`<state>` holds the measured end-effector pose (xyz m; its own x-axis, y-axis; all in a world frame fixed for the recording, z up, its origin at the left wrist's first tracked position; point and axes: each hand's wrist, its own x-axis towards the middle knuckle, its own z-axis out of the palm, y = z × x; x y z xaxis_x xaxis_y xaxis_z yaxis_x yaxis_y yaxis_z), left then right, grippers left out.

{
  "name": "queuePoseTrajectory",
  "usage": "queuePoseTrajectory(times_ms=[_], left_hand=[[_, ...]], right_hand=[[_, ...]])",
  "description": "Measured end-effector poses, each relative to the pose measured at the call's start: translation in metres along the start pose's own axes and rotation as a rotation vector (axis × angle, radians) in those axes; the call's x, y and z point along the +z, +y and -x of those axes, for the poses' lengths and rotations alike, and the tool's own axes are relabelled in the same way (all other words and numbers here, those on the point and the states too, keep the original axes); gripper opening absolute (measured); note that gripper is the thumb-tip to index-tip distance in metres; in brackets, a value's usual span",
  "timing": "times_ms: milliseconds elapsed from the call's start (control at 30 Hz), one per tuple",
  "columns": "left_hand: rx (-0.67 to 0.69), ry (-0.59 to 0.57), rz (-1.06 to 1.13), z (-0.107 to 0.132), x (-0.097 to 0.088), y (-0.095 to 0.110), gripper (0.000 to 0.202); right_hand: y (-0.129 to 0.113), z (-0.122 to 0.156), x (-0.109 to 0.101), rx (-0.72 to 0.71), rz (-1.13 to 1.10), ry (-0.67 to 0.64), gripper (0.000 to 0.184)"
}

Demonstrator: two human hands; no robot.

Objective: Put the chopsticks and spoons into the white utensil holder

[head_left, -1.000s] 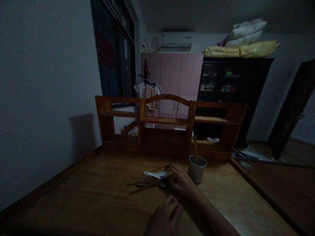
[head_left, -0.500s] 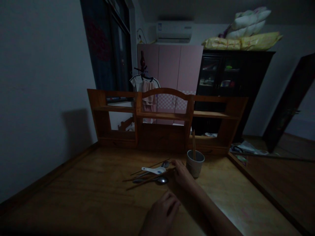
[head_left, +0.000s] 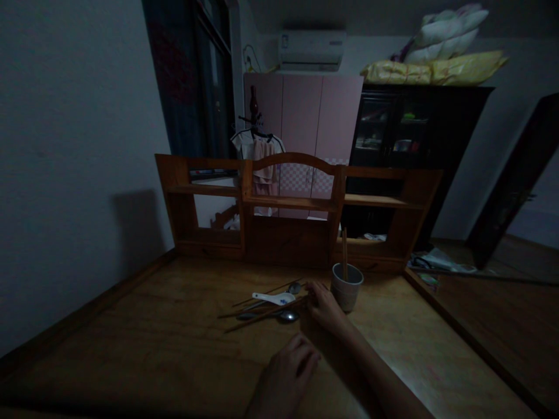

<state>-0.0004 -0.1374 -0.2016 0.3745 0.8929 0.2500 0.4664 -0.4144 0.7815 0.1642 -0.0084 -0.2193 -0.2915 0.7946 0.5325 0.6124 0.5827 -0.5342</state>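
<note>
My right hand reaches over the table beside the cup, its fingers closed around the near ends of chopsticks that slant down to the left. How many it grips is hard to make out in the dim light. A white porcelain spoon with a blue mark lies across the pile. Around it are a metal spoon, another metal spoon and more chopsticks. My left hand rests nearer to me, fingers curled, with nothing visible in them. Right of my right hand stands a grey cup holding upright chopsticks.
A wooden shelf unit runs along the back of the wooden table. A white wall borders the left side. A raised edge bounds the table on the right. Behind are pink wardrobes and a dark cabinet.
The view has tilted slightly, so everything sits a little higher. My right fingers have shifted slightly at the chopstick ends; the left hand stays curled in place.
</note>
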Motion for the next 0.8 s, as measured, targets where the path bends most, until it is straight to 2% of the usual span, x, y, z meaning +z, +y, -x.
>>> queuePoseTrajectory(times_ms=[567, 800], left_hand=[[0.014, 0.022, -0.006, 0.0002, 0.0042, -0.004, 0.019], [0.03, 0.033, 0.036, 0.0013, 0.0037, -0.0038, 0.02]], right_hand=[[-0.0091, 0.0001, -0.0075, 0.019, -0.087, -0.057, 0.034], [-0.0098, -0.0012, -0.0066, -0.024, -0.14, -0.119, 0.017]])
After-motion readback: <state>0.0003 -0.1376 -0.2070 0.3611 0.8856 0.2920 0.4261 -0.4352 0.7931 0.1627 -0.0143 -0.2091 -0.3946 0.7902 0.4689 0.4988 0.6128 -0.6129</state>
